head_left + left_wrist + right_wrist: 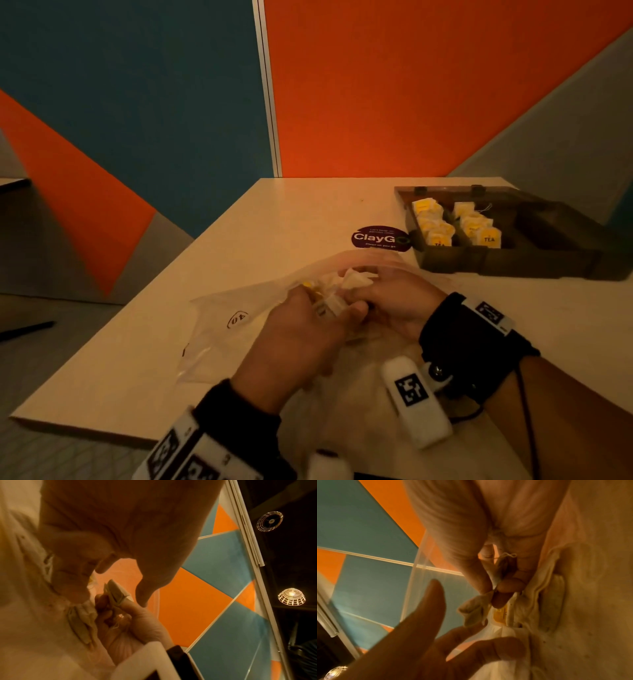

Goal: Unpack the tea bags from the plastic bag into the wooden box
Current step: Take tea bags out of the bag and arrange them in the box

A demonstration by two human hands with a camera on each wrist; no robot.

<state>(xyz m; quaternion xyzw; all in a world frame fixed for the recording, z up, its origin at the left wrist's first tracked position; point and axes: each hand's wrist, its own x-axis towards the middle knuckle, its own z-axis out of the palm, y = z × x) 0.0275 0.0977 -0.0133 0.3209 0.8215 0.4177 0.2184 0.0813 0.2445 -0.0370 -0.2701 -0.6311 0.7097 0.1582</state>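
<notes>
Both hands are bunched mid-table inside the clear plastic bag (219, 329). Bare table (274, 219) runs toward the wooden box (507, 257) at the far right edge. Left hand (301, 342) grips a clump of tea bags (334, 294); right hand (394, 301) pinches one bag.

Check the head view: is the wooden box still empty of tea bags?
No. The wooden box already holds tea bags in two of its compartments.
</notes>
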